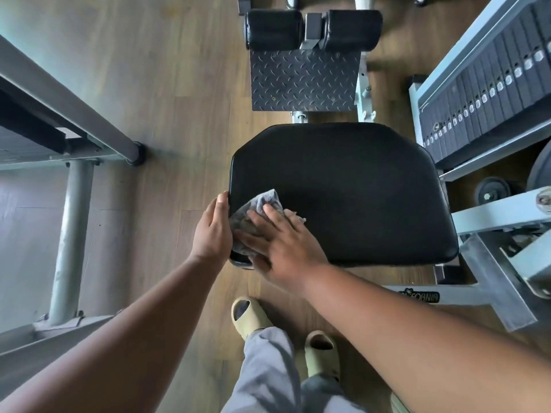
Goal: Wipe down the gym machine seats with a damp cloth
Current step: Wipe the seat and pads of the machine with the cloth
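Seat: black padded seat, flat, the landmark for all below; most of its top is bare.
Cloth: grey cloth bunched on the seat's near left corner, partly draped over the left edge.
Right hand: right hand lies flat on the cloth, fingers spread and straight, pressing it down rather than clutching it.
Left hand: left hand rests against the seat's left edge, fingers straight, holding nothing; it looks to be steadying the pad.
Handling, cloth: judged soft, light and limp; it will ruck up under the palm unless kept spread. Best driven from the middle with a flat palm.
Handling, seat: vinyl-looking skin, probably slick once damp, firm underneath; sheds nothing, needs no care.
Around: weight stack just right of the seat; steel frame at its near right corner; tread plate and two roller pads beyond its far edge.
In the way: nothing on the pad; the frame crowds the right-hand edge, so knuckles may catch there.
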Available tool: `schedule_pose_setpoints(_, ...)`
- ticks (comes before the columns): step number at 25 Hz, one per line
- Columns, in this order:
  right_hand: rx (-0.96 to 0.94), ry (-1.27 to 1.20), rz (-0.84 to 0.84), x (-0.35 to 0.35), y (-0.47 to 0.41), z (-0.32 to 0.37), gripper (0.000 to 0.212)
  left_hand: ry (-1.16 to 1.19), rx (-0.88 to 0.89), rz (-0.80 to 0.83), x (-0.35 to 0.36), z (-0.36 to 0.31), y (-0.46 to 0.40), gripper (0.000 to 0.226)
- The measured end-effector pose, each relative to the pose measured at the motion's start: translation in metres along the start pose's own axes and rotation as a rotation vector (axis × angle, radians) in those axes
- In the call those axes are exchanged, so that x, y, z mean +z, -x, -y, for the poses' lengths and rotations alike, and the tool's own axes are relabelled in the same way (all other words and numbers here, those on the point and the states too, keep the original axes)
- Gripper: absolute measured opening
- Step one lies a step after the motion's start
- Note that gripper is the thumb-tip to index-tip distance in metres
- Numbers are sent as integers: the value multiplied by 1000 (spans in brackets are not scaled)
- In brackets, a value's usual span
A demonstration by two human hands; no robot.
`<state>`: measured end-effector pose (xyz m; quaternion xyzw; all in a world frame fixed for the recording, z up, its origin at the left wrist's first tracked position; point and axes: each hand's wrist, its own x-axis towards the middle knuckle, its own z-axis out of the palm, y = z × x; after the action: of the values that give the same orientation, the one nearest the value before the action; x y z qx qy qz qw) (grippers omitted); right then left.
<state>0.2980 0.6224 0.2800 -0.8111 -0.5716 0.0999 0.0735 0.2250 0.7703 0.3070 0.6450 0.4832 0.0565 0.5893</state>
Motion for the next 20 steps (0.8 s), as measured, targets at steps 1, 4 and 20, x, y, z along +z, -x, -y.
schedule_pose_setpoints(1, -40, 21, 5, -1, 13, -10, 52, 3, 8, -35, 3, 3, 10, 42)
schedule_pose_setpoints(4, 3, 62, 9, -9, 57, -57, 48, -65, 72, -91, 12, 11, 37, 44)
schedule_pose_setpoints(20, 200, -361, 77, -168, 110, 88, 28, -747, 160, -120, -117, 22, 286, 40)
